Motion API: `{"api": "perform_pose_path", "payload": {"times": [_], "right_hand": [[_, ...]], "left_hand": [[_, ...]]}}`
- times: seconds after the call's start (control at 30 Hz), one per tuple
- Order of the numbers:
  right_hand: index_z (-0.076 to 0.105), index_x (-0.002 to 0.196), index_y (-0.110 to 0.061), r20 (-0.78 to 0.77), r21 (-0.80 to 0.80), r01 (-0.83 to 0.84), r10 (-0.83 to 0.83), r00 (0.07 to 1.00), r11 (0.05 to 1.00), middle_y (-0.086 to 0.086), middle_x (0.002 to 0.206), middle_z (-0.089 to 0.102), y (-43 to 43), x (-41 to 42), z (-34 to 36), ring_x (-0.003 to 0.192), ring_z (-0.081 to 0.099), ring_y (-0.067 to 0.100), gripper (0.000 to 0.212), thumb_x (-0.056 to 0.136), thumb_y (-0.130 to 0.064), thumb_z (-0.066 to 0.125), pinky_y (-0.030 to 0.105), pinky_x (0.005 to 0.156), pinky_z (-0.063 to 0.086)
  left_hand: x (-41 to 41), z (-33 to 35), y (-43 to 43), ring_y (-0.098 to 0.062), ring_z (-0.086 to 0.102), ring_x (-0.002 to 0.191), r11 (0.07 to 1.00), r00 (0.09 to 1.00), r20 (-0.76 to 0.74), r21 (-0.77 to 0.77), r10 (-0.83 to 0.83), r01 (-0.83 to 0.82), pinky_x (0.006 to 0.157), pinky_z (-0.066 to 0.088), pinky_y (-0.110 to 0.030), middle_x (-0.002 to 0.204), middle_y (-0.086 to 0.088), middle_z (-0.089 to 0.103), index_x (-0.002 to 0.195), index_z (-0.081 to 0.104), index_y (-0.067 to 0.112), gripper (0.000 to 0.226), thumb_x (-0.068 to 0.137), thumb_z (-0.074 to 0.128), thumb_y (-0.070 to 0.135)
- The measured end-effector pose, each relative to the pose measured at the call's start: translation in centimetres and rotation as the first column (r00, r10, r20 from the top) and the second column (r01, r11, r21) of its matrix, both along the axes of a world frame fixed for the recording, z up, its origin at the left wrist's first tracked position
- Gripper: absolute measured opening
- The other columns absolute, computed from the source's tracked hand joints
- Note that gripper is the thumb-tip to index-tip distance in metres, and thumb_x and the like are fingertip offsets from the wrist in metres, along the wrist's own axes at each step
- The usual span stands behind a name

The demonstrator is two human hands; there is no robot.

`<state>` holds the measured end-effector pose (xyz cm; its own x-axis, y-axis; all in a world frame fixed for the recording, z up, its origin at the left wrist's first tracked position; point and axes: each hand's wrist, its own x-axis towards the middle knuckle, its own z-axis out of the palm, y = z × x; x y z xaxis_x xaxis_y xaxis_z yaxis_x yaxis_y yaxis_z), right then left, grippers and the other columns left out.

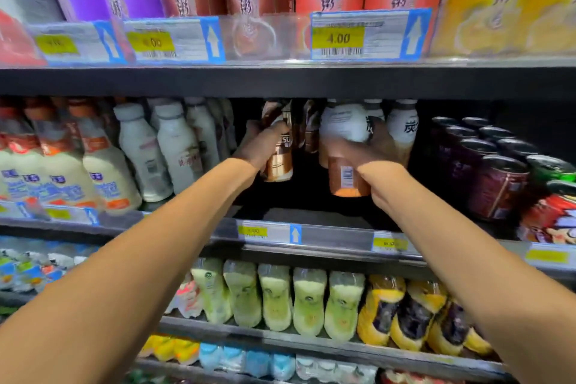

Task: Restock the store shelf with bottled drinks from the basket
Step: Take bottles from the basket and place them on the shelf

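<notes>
Your left hand (pixel 260 148) grips a brown bottle (pixel 279 164), your right hand (pixel 374 153) a white-topped bottle (pixel 344 125); pushed in carelessly, either may topple shelved bottles (pixel 404 131).

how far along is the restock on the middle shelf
Done: some bottles stand at the back of the gap. In hand: the left hand grips a brown bottle, the right hand a white-topped bottle. Left: the shelf front is bare; basket out of view.
</notes>
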<state>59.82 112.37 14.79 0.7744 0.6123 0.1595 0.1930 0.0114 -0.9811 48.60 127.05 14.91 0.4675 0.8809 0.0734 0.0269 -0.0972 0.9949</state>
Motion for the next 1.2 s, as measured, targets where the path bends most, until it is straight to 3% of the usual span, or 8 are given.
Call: {"api": "perform_pose_path", "payload": {"times": [0.13, 0.33, 0.47, 0.57, 0.67, 0.8, 0.93, 1.2], "right_hand": [[0.055, 0.123, -0.012, 0.068, 0.050, -0.001, -0.002, 0.998, 0.999, 0.002, 0.101, 0.071, 1.1, 0.7, 0.0, 0.079, 0.067, 0.008, 0.060, 0.071, -0.010, 0.085, 0.015, 0.053, 0.051], [0.054, 0.121, -0.017, 0.137, -0.012, 0.013, -0.011, 0.991, 1.000, -0.001, 0.102, 0.071, 2.4, 2.5, -1.4, 0.092, 0.068, 0.015, 0.066, 0.064, -0.010, 0.087, 0.033, 0.082, 0.057], [0.050, 0.120, -0.020, 0.159, -0.050, 0.024, -0.016, 0.987, 0.998, 0.001, 0.106, 0.070, 3.5, 3.4, -2.0, 0.097, 0.068, 0.020, 0.070, 0.062, -0.011, 0.087, 0.040, 0.088, 0.056], [0.048, 0.118, -0.026, 0.183, -0.074, 0.023, -0.009, 0.983, 0.997, -0.001, 0.106, 0.070, 4.2, 3.7, -2.3, 0.097, 0.068, 0.018, 0.076, 0.054, -0.023, 0.088, 0.045, 0.090, 0.056], [0.047, 0.119, -0.027, 0.210, -0.106, 0.035, -0.012, 0.978, 0.994, -0.003, 0.107, 0.069, 4.8, 4.1, -2.5, 0.098, 0.068, 0.018, 0.082, 0.049, -0.033, 0.090, 0.045, 0.091, 0.056], [0.042, 0.127, -0.024, 0.255, -0.125, 0.082, -0.048, 0.966, 0.989, 0.000, 0.115, 0.065, 5.2, 4.2, -2.7, 0.106, 0.063, 0.020, 0.078, 0.065, -0.027, 0.090, 0.040, 0.094, 0.053], [0.040, 0.127, -0.022, 0.269, -0.130, 0.085, -0.047, 0.962, 0.988, 0.002, 0.119, 0.063, 5.4, 4.4, -2.8, 0.110, 0.061, 0.021, 0.078, 0.068, -0.026, 0.089, 0.043, 0.096, 0.052], [0.040, 0.122, -0.021, 0.279, -0.151, 0.076, -0.031, 0.960, 0.986, 0.003, 0.121, 0.062, 5.3, 4.5, -2.7, 0.110, 0.060, 0.021, 0.072, 0.069, -0.025, 0.089, 0.039, 0.093, 0.052]], "left_hand": [[1.7, -1.3, 1.9, -0.024, 0.062, 0.103, 0.999, 0.999, -0.032, 0.038, -0.020, 0.021, 0.084, 0.050, -0.034, 0.118, -0.008, 0.060, 0.133, 0.040, 0.008, 0.059, 0.088, 0.069, 0.033], [3.6, -2.8, 5.4, -0.018, 0.060, 0.095, 0.994, 0.998, -0.026, 0.093, 0.054, -0.051, 0.067, 0.046, -0.020, 0.119, -0.009, 0.058, 0.133, 0.041, 0.002, 0.055, 0.089, 0.071, 0.018], [4.5, -3.4, 6.9, -0.023, 0.059, 0.109, 0.993, 0.999, -0.012, 0.106, 0.048, -0.046, 0.087, 0.049, -0.033, 0.122, -0.011, 0.058, 0.134, 0.037, 0.002, 0.060, 0.087, 0.073, 0.013], [4.9, -3.9, 7.6, -0.027, 0.062, 0.111, 0.991, 1.000, -0.001, 0.130, 0.024, -0.024, 0.095, 0.052, -0.044, 0.123, -0.012, 0.061, 0.132, 0.039, 0.005, 0.065, 0.082, 0.079, 0.018], [5.3, -4.3, 8.2, -0.022, 0.064, 0.106, 0.992, 1.000, 0.008, 0.129, -0.017, 0.015, 0.093, 0.053, -0.040, 0.119, -0.008, 0.063, 0.134, 0.040, 0.007, 0.072, 0.079, 0.082, 0.025], [6.4, -4.9, 9.7, -0.022, 0.069, 0.100, 0.987, 0.999, -0.052, 0.157, -0.013, 0.021, 0.091, 0.056, -0.042, 0.111, -0.005, 0.070, 0.124, 0.058, 0.010, 0.081, 0.060, 0.083, 0.053], [7.0, -4.6, 9.2, -0.023, 0.068, 0.100, 0.987, 0.996, -0.088, 0.161, 0.000, 0.014, 0.086, 0.053, -0.033, 0.111, -0.006, 0.071, 0.120, 0.064, 0.012, 0.048, 0.082, 0.078, 0.038], [7.9, -5.1, 9.3, -0.021, 0.065, 0.104, 0.981, 0.996, -0.079, 0.193, 0.037, -0.021, 0.091, 0.052, -0.034, 0.117, -0.004, 0.067, 0.127, 0.057, 0.012, 0.057, 0.082, 0.077, 0.040]]}}
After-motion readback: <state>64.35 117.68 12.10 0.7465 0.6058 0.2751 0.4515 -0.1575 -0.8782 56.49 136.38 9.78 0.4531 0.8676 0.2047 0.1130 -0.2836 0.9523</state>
